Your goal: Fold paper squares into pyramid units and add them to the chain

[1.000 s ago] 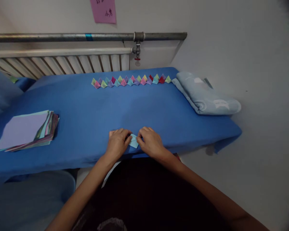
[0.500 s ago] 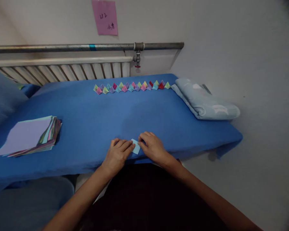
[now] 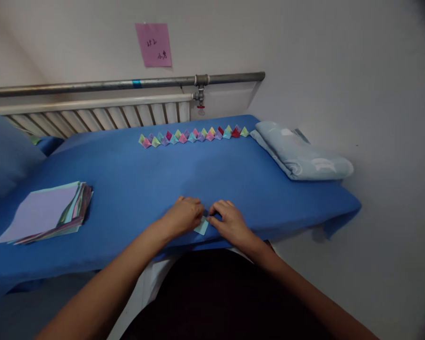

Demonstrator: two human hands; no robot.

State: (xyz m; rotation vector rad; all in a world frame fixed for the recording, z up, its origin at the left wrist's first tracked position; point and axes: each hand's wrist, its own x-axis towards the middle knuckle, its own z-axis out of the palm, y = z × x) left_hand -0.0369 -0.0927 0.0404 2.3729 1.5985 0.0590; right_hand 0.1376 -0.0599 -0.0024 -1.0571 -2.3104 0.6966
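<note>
Two hands (image 3: 184, 215) (image 3: 231, 224), one light-blue paper (image 3: 201, 227)

A small piece of pale blue paper (image 3: 201, 228) – straight-edged, one corner pointing toward the near side – lies close to the near edge of the blue cloth (image 3: 134, 170), between the left hand (image 3: 184, 215) and right hand (image 3: 231, 224), its far part partly hidden by fingers

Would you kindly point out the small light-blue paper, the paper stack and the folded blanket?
Light-blue paper (image 3: 201, 227): head view, its uncovered near part.
Paper stack (image 3: 44, 210): head view, the purple top sheet.
Folded blanket (image 3: 299, 153): head view, middle of its upper side.
</note>
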